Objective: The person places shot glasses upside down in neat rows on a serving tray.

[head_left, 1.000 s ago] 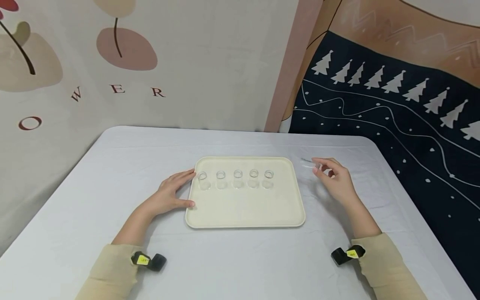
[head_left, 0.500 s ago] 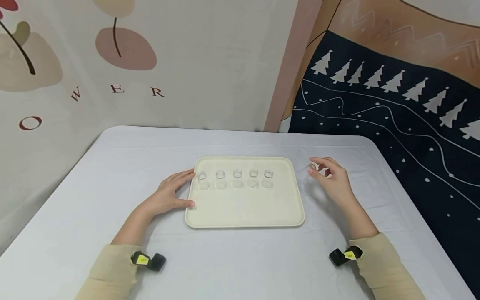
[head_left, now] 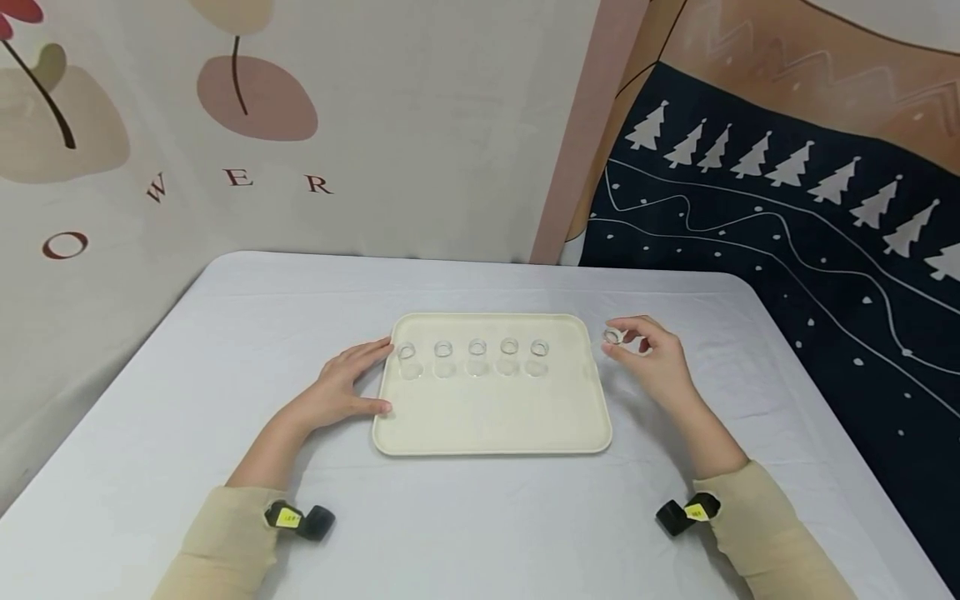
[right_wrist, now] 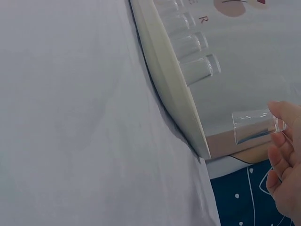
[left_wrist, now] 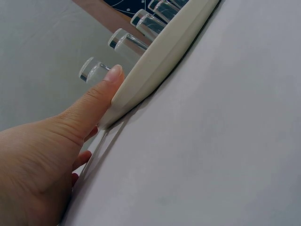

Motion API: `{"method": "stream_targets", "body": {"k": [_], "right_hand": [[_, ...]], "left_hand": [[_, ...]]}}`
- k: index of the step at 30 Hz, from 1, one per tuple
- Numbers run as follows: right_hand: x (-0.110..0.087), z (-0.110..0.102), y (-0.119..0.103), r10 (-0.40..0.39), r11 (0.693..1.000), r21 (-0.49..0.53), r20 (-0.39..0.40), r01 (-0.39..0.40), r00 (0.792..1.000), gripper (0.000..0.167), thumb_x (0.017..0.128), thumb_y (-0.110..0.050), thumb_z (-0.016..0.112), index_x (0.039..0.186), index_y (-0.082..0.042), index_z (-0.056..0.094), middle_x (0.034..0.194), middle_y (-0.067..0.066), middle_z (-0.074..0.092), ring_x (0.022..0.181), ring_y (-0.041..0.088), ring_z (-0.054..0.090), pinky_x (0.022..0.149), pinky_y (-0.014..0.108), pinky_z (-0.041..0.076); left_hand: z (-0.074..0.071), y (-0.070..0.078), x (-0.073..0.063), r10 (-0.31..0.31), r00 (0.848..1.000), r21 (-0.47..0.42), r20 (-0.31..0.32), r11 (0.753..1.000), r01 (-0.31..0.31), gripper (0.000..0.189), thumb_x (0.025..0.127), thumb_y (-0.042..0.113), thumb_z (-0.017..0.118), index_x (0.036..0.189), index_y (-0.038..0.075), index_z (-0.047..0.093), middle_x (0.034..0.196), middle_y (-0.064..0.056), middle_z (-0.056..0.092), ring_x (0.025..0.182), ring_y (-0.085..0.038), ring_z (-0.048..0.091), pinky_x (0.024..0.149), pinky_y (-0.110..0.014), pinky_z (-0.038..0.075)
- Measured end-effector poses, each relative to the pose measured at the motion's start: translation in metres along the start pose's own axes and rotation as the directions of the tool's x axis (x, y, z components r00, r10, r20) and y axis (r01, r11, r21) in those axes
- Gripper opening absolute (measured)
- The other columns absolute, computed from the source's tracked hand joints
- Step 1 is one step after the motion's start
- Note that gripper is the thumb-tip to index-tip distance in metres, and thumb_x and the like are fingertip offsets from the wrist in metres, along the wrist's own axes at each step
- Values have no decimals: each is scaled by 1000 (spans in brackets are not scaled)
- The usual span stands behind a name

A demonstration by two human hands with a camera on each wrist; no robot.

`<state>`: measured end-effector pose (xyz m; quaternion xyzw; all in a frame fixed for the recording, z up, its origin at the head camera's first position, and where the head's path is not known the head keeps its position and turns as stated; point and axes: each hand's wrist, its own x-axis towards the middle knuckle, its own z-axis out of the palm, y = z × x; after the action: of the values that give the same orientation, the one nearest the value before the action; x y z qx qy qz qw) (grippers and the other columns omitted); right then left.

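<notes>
A cream tray lies on the table and carries a row of several small clear glass bottles along its back half. My left hand rests against the tray's left edge, fingers straight and spread, with the thumb at the rim close to the nearest bottle. Just off the tray's right edge, my right hand pinches another small clear bottle by its neck between thumb and fingers. In the right wrist view that bottle lies sideways across the picture, its wide base pointing away from the fingers.
A white cloth covers the table. Behind it hang a pale printed curtain with lettering and a dark cloth with white trees. Each wrist wears a small black camera.
My right hand has moved left toward the tray with the bottle, which has turned so its round end now faces the head camera. The left hand and tray have stayed put.
</notes>
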<state>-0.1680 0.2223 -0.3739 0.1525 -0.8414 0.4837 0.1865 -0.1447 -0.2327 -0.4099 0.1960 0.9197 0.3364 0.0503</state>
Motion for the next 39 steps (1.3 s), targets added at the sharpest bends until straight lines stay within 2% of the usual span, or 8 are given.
{"method": "stream_targets", "body": {"k": [4, 11, 19, 27, 39], "right_hand": [[1, 2, -1, -9, 1000, -5, 27, 9, 1000, 29, 78, -3, 79, 105, -2, 70, 97, 10, 67, 84, 27, 53, 66, 31, 36], [3, 8, 0, 3, 999, -40, 84, 0, 996, 30, 78, -7, 80, 106, -3, 70, 99, 9, 66, 85, 24, 54, 69, 37, 37], [2, 13, -1, 48, 998, -49, 147, -41, 988, 32, 79, -14, 80, 109, -6, 70, 102, 7, 66, 86, 20, 53, 71, 33, 36], [3, 18, -1, 117, 992, -68, 183, -106, 976, 32, 81, -15, 79, 110, -7, 70, 103, 6, 65, 87, 20, 51, 70, 33, 37], [7, 25, 5, 122, 992, -62, 227, -110, 966, 33, 81, -16, 79, 111, -7, 70, 97, 6, 65, 87, 22, 51, 68, 33, 39]], "left_hand": [[0, 1, 0, -5, 1000, -1, 2, 1000, 5, 97, 71, 39, 82, 147, 2, 35, 154, -15, 26, 139, -42, 15, 110, -61, 5], [1, -1, 1, -20, 1000, -5, 2, 1000, 20, 98, 70, 40, 83, 147, 2, 35, 155, -14, 26, 139, -42, 15, 110, -61, 4], [4, -6, 4, -31, 999, -9, 12, 999, 31, 101, 68, 45, 82, 148, 5, 33, 156, -10, 24, 141, -39, 14, 110, -61, 2], [4, -5, 3, -31, 999, -9, 13, 999, 31, 101, 69, 45, 81, 148, 5, 33, 156, -11, 23, 141, -40, 13, 110, -62, 2], [3, -5, 3, -26, 1000, -11, 10, 1000, 27, 101, 69, 43, 82, 148, 4, 33, 156, -12, 24, 140, -41, 13, 110, -62, 2]]}}
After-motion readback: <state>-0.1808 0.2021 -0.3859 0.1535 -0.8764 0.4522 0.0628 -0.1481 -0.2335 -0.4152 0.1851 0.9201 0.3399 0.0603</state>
